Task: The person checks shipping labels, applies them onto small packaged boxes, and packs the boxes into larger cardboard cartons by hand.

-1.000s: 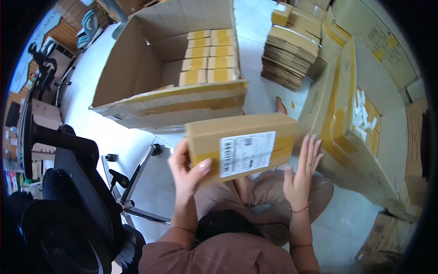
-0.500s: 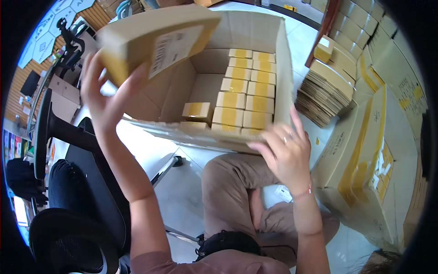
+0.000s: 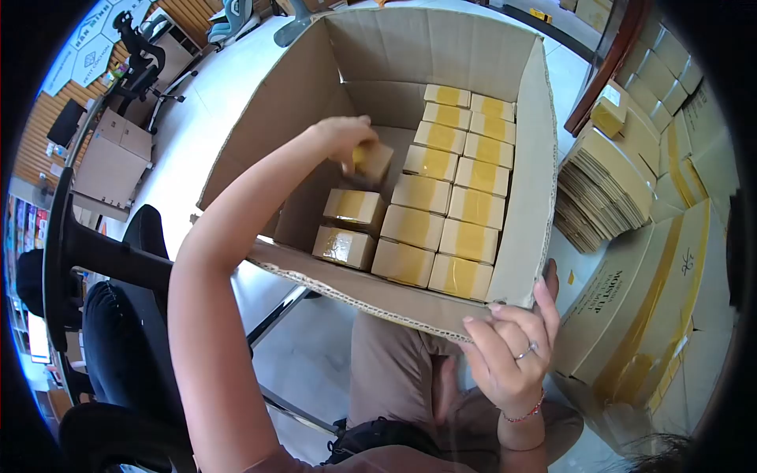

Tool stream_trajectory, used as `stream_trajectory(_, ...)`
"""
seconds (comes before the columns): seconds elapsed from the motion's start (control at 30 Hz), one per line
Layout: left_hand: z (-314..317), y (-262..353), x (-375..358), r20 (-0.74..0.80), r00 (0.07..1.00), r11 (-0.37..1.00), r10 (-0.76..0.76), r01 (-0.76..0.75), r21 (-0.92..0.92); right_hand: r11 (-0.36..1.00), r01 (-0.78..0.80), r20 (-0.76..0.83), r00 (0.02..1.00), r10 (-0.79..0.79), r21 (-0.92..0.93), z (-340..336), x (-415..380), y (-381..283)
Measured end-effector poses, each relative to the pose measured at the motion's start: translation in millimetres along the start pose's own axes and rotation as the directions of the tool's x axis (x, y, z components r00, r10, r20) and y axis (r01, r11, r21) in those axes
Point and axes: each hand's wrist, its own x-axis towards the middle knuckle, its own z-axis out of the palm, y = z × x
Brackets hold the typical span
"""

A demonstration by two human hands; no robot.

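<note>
Inside the large open cardboard carton, my left hand is closed around a small taped cardboard box. That box is above the carton floor, just behind a pair of similar boxes at the near left. To its right, two columns of small boxes with yellow tape across their tops run from front to back. My right hand grips the carton's near right corner, fingers bent over the rim.
Right of the carton stands a stack of flattened cardboard with a small box on top. A bigger taped carton sits closer on the right. A black office chair is at my left, and my crossed legs are below.
My left hand has lowered the small box from high near the camera into the carton. My right hand has taken hold of the corner rim. The carton now shows more of its inside.
</note>
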Motion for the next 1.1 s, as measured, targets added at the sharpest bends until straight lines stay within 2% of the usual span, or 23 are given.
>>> stream_trajectory(0.07,37,1,-5,0.059,0.992,0.980,0.109,-0.097,-0.172,1.000,0.015,-0.006,1.000,-0.015,0.008,2,1,0)
stream_trajectory(0.1,47,-4,-8,0.066,0.992,0.980,0.104,-0.091,-0.176,1.000,0.022,-0.010,1.000,-0.022,0.011,3,1,-1)
stream_trajectory(0.13,56,-10,-11,0.052,0.991,0.912,0.127,-0.096,-0.399,0.999,0.038,-0.023,0.999,-0.037,0.016,4,1,-1)
stream_trajectory(0.17,63,-14,-12,0.033,0.989,0.795,0.145,-0.096,-0.600,0.998,0.052,-0.037,0.998,-0.051,0.020,5,1,-1)
stream_trajectory(0.2,61,-13,-7,0.251,0.952,0.534,0.173,0.123,-0.836,0.998,0.048,-0.036,0.998,-0.047,0.028,5,1,-2)
stream_trajectory(0.23,61,-10,-6,0.258,0.951,0.537,0.171,0.129,-0.834,0.999,0.039,-0.030,0.999,-0.038,0.021,5,0,-2)
stream_trajectory(0.3,62,-3,-6,0.337,0.931,0.156,-0.141,0.357,-0.921,1.000,0.024,-0.029,0.999,-0.023,0.015,5,-1,-1)
stream_trajectory(0.33,73,-1,-1,0.299,0.908,0.182,-0.295,0.360,-0.915,0.999,0.045,-0.017,0.999,-0.045,-0.007,4,-1,0)
stream_trajectory(0.37,81,2,0,0.298,0.908,0.188,-0.294,0.361,-0.914,0.997,0.066,-0.006,0.998,-0.066,-0.029,4,-1,2)
stream_trajectory(0.43,98,7,-7,0.250,0.847,0.237,-0.468,0.394,-0.888,0.998,0.061,-0.004,0.998,-0.061,-0.006,1,4,3)
stream_trajectory(0.47,100,5,-16,0.338,0.906,0.283,-0.254,0.404,-0.870,0.998,0.063,0.000,0.998,-0.063,0.019,-1,5,3)
stream_trajectory(0.5,100,13,-23,0.339,0.906,0.286,-0.253,0.404,-0.869,0.998,0.061,-0.002,0.998,-0.061,0.019,-1,5,3)
stream_trajectory(0.57,104,27,-37,0.548,0.809,-0.160,-0.214,0.524,-0.836,0.997,0.056,-0.008,0.998,-0.056,0.044,-1,4,1)
stream_trajectory(0.6,106,25,-43,0.534,0.834,-0.225,-0.141,0.498,-0.837,0.997,0.056,-0.007,0.998,-0.056,0.048,-2,4,1)
stream_trajectory(0.63,107,21,-49,0.535,0.833,-0.228,-0.143,0.498,-0.836,0.997,0.064,-0.005,0.998,-0.064,0.044,-2,4,2)
stream_trajectory(0.7,101,22,-60,0.734,0.676,-0.160,-0.061,0.719,-0.676,0.997,0.067,-0.010,0.998,-0.067,0.037,-1,6,3)
stream_trajectory(0.83,108,39,-58,0.754,0.656,-0.159,-0.033,0.741,-0.652,0.993,0.103,-0.088,0.991,-0.099,0.052,3,6,6)
stream_trajectory(0.93,115,28,-61,0.726,0.662,-0.217,0.187,0.748,-0.627,0.989,0.138,-0.124,0.984,-0.132,0.048,6,8,9)
stream_trajectory(1.03,115,16,-55,0.746,0.619,-0.149,0.246,0.785,-0.601,0.987,0.159,-0.148,0.977,-0.153,0.033,10,10,11)
stream_trajectory(1.1,110,-9,-33,0.834,0.546,-0.155,0.076,0.833,-0.531,0.986,0.164,-0.151,0.976,-0.157,0.033,11,8,13)
